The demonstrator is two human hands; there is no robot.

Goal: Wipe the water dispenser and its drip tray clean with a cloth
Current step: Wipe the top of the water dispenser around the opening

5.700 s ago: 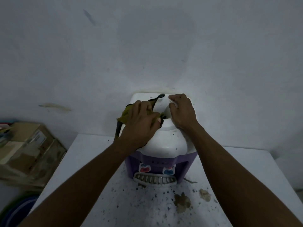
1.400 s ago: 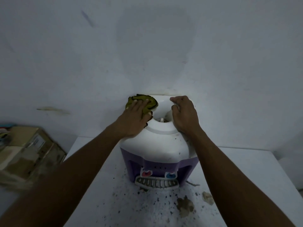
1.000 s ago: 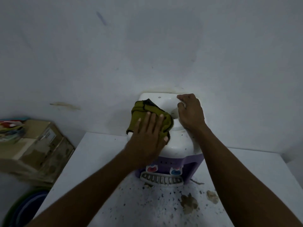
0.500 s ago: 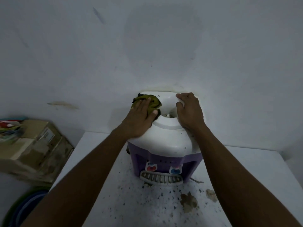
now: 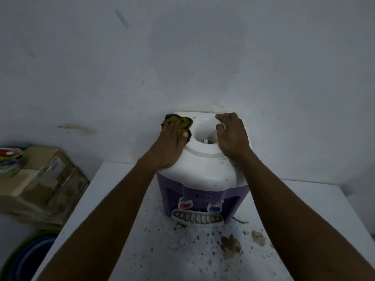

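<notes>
While the cloth [image 5: 175, 119] is pressed under the flat-fingered left grip [image 5: 171, 142], the water dispenser [image 5: 205, 171] beneath is clutched by the curled right grip [image 5: 231, 134] alongside.

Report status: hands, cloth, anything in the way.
Left hand presses cloth on water dispenser top, rear left. Right hand grips its well rim. Drip tray unobstructed, debris in front.

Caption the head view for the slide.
Left hand presses a green cloth on the water dispenser top; right hand grips its rim.
</notes>
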